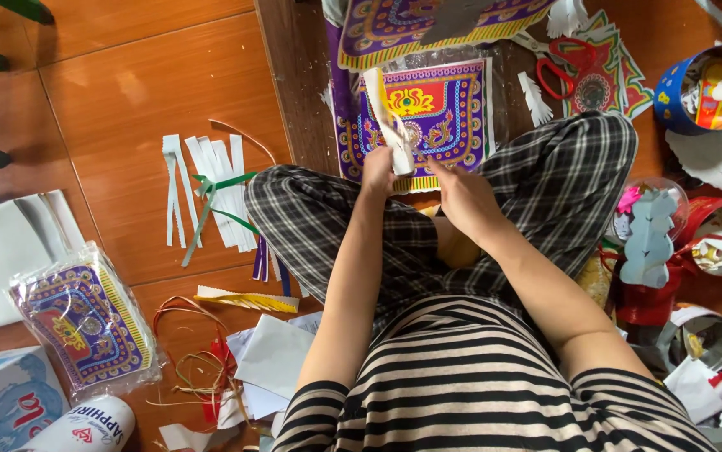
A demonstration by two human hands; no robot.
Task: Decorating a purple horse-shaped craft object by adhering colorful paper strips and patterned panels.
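White paper strip (387,117) being gripped upright by left hand (377,170), right hand (459,191) pinching its lower end, steadying it above lap. Purple patterned sheet (440,113) lying on floor beyond knees; red scissors (563,63) nearby.

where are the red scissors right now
In the head view the red scissors lie at the upper right on the floor, on patterned paper beyond the person's checked knee, left of the blue tin.

The brown tiled floor (126,84) carries white paper strips (210,197), a wrapped patterned-paper packet (84,322) and red-handled scissors (563,65).
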